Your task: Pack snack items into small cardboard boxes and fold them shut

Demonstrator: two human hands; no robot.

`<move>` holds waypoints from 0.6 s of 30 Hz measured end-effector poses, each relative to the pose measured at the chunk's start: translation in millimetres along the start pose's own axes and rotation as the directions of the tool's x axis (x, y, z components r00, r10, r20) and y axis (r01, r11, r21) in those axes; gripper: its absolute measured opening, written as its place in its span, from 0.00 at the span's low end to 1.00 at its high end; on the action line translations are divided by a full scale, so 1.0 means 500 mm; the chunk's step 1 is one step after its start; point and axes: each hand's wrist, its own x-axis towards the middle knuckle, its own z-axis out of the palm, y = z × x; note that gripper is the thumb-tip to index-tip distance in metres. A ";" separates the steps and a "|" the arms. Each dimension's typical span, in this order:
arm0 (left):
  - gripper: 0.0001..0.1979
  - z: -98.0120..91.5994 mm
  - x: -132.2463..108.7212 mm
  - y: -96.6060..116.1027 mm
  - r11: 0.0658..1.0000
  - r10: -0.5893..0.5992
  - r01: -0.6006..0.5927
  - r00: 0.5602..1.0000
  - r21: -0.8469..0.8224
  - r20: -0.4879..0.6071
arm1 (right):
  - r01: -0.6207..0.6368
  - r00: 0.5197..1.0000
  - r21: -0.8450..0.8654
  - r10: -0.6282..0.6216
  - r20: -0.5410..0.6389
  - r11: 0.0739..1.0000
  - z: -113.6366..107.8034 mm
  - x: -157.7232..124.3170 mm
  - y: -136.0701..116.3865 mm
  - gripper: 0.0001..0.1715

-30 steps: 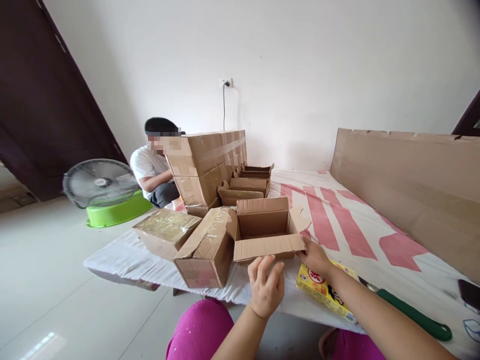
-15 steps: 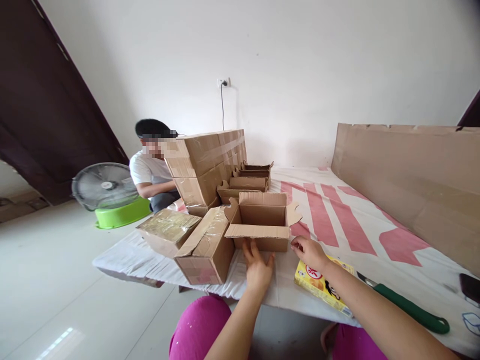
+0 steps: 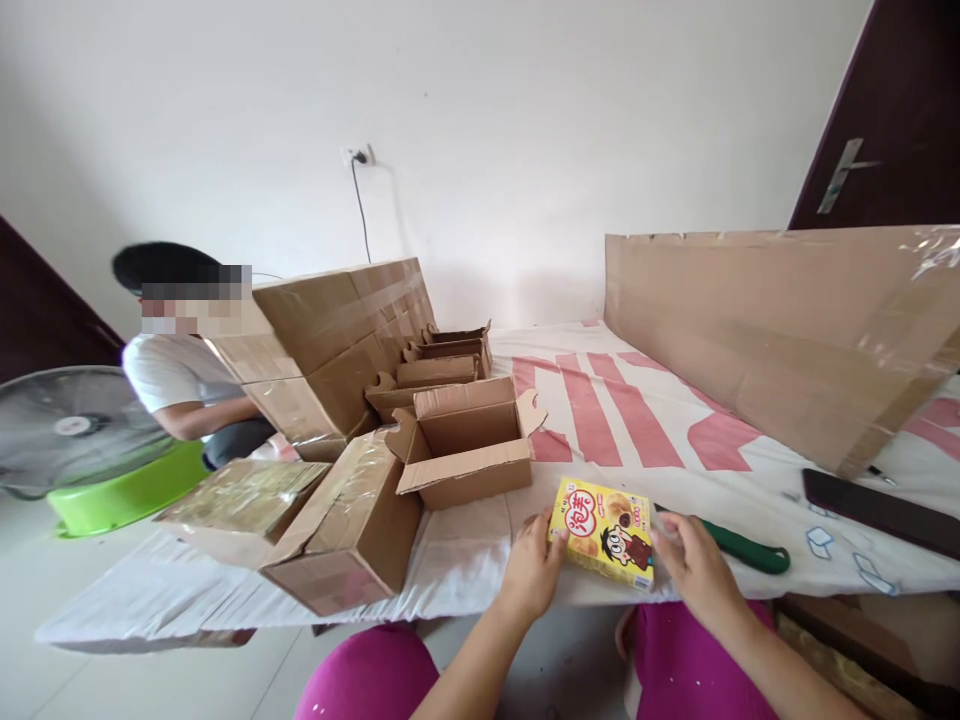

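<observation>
A yellow snack box [image 3: 606, 530] with a cartoon face lies at the near edge of the cloth-covered table [image 3: 630, 420]. My left hand [image 3: 534, 565] grips its left end and my right hand [image 3: 694, 565] holds its right end. Just beyond it stands an open small cardboard box [image 3: 465, 445] with its flaps up and nothing visible inside.
Taped cartons [image 3: 345, 530] lie left of the open box, with a big carton [image 3: 337, 330] and several open small boxes [image 3: 442, 360] behind. A green-handled knife [image 3: 742, 550] and a dark phone [image 3: 881, 510] lie at right. A cardboard sheet [image 3: 772, 320] leans behind. A person [image 3: 187, 370] crouches at left by a fan [image 3: 67, 430].
Both hands left the open cardboard box and came to the yellow snack box, taking hold of its two ends. The view swung to the right.
</observation>
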 end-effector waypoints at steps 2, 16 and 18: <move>0.26 0.016 -0.003 0.021 0.997 -0.074 0.075 0.995 -0.002 0.067 | 0.026 1.000 -0.014 -0.025 0.014 1.000 0.012 -0.050 0.019 0.20; 0.18 0.063 0.352 0.121 0.885 -0.316 0.201 0.921 -0.420 -0.225 | -0.325 0.945 0.402 0.314 0.095 0.856 0.120 0.367 0.004 0.24; 0.18 0.072 0.359 0.117 0.882 -0.308 0.183 0.921 -0.434 -0.237 | -0.321 0.946 0.448 0.307 0.104 0.834 0.120 0.374 0.013 0.22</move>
